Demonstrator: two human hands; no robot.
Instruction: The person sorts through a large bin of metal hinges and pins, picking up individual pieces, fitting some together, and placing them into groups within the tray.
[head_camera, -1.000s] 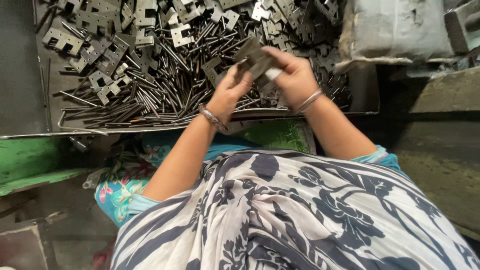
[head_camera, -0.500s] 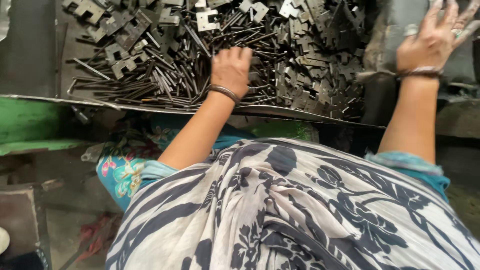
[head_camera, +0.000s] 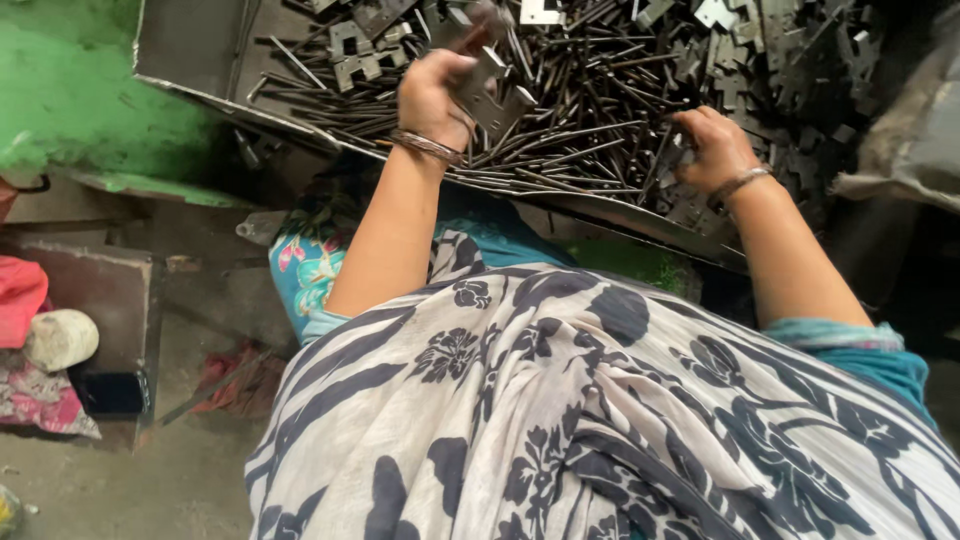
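— How do they handle?
— My left hand (head_camera: 435, 95) pinches flat notched grey steel plates (head_camera: 490, 90) above the metal tray (head_camera: 180, 60): stiff, sharp-edged, so I hold the flats. My right hand (head_camera: 712, 150) curls into the pile; grip unclear.

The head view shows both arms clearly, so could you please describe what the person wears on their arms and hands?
Both forearms are bare. The left hand has a thin metal bangle at the wrist; the right hand wears a similar bangle. Short teal sleeves end near the elbows, the left one floral-patterned. A white cloth with dark flower print drapes across the front.
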